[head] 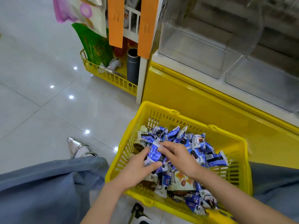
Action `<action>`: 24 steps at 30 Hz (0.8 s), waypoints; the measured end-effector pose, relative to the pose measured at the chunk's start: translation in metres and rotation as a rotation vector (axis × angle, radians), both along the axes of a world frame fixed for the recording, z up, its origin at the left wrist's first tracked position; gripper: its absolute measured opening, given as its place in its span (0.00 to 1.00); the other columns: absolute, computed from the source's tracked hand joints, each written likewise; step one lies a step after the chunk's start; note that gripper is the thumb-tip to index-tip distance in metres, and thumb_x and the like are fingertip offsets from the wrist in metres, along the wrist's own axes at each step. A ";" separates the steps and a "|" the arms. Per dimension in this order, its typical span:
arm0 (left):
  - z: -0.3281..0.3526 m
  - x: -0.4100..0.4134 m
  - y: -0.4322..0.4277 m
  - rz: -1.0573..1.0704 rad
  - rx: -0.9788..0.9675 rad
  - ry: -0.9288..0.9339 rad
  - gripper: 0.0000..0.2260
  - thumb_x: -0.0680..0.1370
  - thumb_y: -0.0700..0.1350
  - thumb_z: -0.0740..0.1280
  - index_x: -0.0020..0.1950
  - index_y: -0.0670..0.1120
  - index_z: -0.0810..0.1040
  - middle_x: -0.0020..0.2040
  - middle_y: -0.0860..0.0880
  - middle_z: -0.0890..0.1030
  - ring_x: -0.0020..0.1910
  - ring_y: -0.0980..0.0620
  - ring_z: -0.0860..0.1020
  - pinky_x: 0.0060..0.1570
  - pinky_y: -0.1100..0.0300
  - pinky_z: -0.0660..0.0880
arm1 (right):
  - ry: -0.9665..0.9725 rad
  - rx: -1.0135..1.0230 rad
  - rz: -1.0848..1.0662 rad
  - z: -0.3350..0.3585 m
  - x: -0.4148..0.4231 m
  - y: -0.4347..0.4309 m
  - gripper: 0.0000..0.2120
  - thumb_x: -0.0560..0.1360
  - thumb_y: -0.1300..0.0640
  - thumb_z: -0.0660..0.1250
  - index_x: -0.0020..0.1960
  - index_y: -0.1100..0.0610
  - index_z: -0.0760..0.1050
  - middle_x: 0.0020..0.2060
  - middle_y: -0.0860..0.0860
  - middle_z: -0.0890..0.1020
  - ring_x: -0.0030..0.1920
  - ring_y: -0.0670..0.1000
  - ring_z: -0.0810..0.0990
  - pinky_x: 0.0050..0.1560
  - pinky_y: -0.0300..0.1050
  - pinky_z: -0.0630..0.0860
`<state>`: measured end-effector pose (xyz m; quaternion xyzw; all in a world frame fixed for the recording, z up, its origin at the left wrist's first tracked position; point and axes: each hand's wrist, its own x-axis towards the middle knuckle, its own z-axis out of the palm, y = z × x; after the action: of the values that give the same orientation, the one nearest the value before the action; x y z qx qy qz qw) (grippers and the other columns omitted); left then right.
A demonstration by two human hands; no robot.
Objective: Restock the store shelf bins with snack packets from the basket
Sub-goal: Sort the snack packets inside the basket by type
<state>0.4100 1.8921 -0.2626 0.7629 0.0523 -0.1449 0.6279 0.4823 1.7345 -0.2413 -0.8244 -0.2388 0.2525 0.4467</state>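
Observation:
A yellow plastic basket (146,120) stands on the floor, filled with several blue-and-white snack packets (199,146). Inside it, my left hand (137,168) grips a small bunch of blue packets (153,155), thumb curled over them. My right hand (176,157) pinches the top of the same bunch from the right. Above and to the right, clear plastic shelf bins (194,52) sit on the yellow-fronted shelf (186,94); the near ones look empty.
A low yellow wire rack (110,76) at the shelf's end holds green bags and a grey cylinder. Orange strips (115,21) hang above it. My knees in blue trousers flank the basket. A silver shoe (77,147) rests on the glossy tiled floor at left.

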 end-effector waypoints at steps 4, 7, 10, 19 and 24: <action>0.004 -0.004 -0.003 0.219 -0.141 0.035 0.11 0.75 0.43 0.69 0.54 0.55 0.74 0.46 0.61 0.83 0.45 0.60 0.82 0.38 0.70 0.75 | 0.033 0.063 -0.315 -0.015 -0.001 -0.007 0.08 0.81 0.55 0.57 0.49 0.47 0.74 0.43 0.47 0.81 0.41 0.43 0.79 0.41 0.38 0.75; 0.006 -0.006 0.000 0.323 -0.149 0.071 0.12 0.77 0.41 0.66 0.59 0.52 0.73 0.52 0.59 0.81 0.47 0.60 0.81 0.40 0.64 0.78 | 0.091 -0.289 -0.252 -0.050 -0.007 -0.020 0.11 0.80 0.54 0.59 0.61 0.54 0.71 0.57 0.51 0.78 0.54 0.46 0.77 0.53 0.38 0.72; 0.002 -0.009 0.001 0.376 -0.046 0.099 0.11 0.77 0.44 0.65 0.59 0.51 0.73 0.56 0.54 0.80 0.53 0.58 0.79 0.55 0.57 0.76 | 0.210 -0.505 -0.123 -0.082 -0.023 -0.024 0.26 0.78 0.51 0.64 0.72 0.57 0.61 0.69 0.54 0.67 0.67 0.53 0.68 0.66 0.46 0.66; -0.010 -0.008 -0.004 0.509 -0.015 0.300 0.13 0.78 0.43 0.64 0.63 0.45 0.71 0.58 0.46 0.79 0.53 0.49 0.79 0.54 0.51 0.76 | 0.120 -0.461 -0.192 -0.077 -0.036 -0.027 0.14 0.75 0.49 0.67 0.55 0.54 0.68 0.43 0.50 0.79 0.40 0.47 0.77 0.39 0.39 0.73; -0.018 -0.008 -0.014 0.570 -0.186 0.470 0.13 0.79 0.44 0.63 0.63 0.48 0.69 0.59 0.47 0.77 0.50 0.52 0.78 0.45 0.57 0.78 | 0.266 -0.158 -0.492 -0.038 -0.029 -0.037 0.17 0.75 0.46 0.65 0.59 0.51 0.65 0.49 0.41 0.70 0.47 0.49 0.74 0.46 0.40 0.69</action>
<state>0.4018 1.8779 -0.2810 0.6035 0.3914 -0.1396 0.6805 0.4529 1.6978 -0.2790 -0.8496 0.0496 0.2602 0.4562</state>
